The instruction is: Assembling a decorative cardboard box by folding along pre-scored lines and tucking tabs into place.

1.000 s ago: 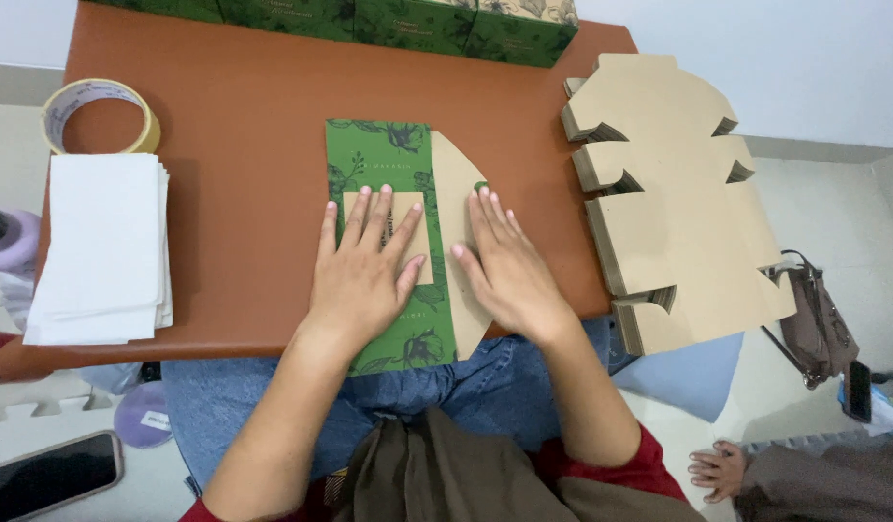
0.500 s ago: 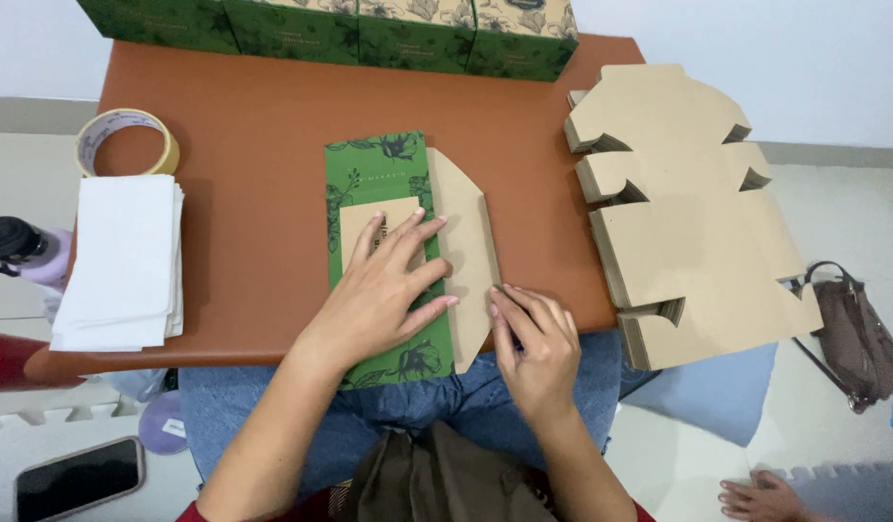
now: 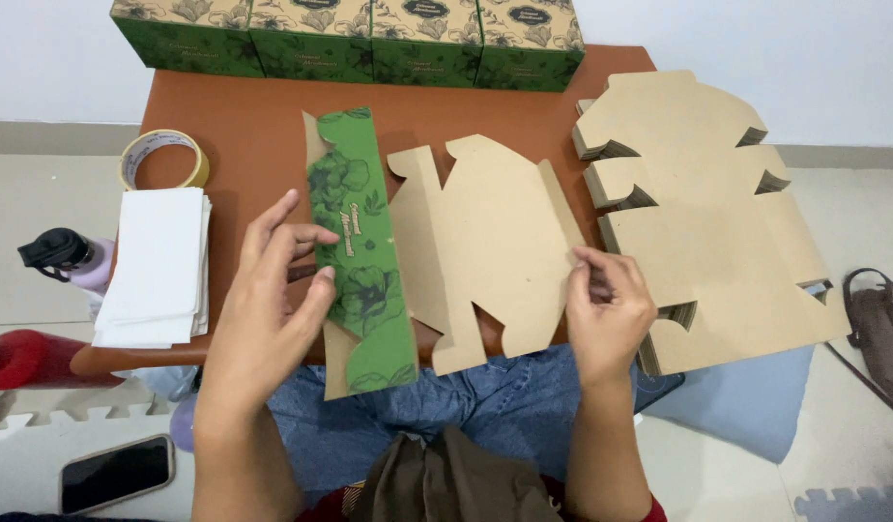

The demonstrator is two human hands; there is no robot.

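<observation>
A die-cut cardboard box blank (image 3: 485, 251) lies spread open on the brown table (image 3: 263, 145), plain kraft side up. Its left panel (image 3: 360, 242) is folded upward and shows a green floral print. My left hand (image 3: 273, 290) holds that green panel by its left edge, thumb and fingers pressed against it. My right hand (image 3: 606, 304) pinches the right edge of the blank near the table's front edge.
A stack of flat kraft blanks (image 3: 698, 213) lies at the right. Several finished green boxes (image 3: 350, 39) line the back edge. A tape roll (image 3: 161, 159) and a pile of white paper sheets (image 3: 157, 261) lie left. Bottles (image 3: 65, 261), a phone (image 3: 113, 474) and a bag (image 3: 877, 329) are on the floor.
The folded blank has been opened out flat; before, both hands pressed on it. My left hand now lifts the green panel and my right hand has moved to the right edge.
</observation>
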